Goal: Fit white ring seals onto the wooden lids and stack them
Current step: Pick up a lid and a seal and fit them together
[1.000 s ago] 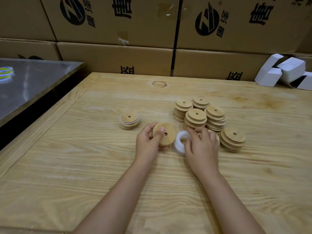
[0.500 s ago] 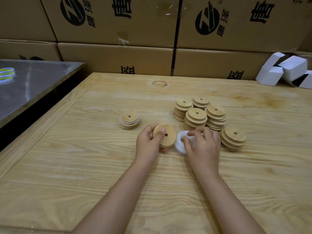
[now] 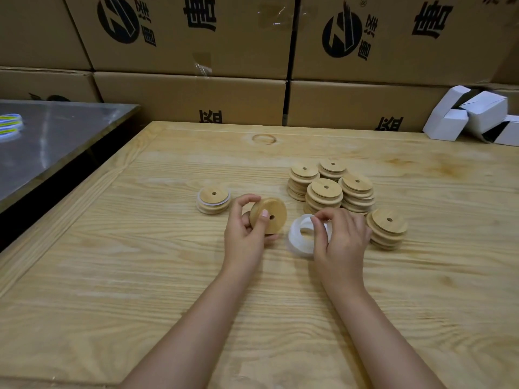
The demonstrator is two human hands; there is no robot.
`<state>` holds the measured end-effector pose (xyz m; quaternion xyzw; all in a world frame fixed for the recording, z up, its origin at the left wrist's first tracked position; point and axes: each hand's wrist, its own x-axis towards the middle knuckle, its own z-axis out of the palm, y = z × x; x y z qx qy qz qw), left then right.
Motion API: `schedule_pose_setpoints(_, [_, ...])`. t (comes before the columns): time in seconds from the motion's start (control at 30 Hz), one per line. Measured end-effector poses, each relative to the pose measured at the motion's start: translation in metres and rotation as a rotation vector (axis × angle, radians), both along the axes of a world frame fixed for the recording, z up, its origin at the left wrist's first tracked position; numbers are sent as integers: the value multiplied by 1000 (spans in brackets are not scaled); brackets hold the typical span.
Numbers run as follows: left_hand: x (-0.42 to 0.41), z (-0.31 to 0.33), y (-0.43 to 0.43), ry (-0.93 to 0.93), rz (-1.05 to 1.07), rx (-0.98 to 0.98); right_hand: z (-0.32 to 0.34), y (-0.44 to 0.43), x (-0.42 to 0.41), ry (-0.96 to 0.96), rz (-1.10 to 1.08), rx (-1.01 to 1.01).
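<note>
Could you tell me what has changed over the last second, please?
The right hand slid across the white ring seals and now pinches the top one, lifting its edge. The left hand keeps holding the wooden lid on edge; the bare lid stacks and the sealed stack stayed put.

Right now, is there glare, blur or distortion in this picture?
Head view: glare streaks on the steel table; wide-angle bending tilts the cardboard boxes; the white ring seals in the right hand look washed out; the wooden lid in the left hand is sharp.
</note>
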<state>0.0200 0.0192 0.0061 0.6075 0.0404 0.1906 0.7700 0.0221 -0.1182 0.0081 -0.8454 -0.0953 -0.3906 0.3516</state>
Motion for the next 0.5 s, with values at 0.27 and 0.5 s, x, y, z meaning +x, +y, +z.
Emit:
schedule_pose_setpoints(0.27, [-8,1,-2,-128,-83,155,0,8,-10,82,339,244])
schedule_pose_setpoints(0.5, [-12,1,-6,-234,-88,409,1,8,-9,183,388,397])
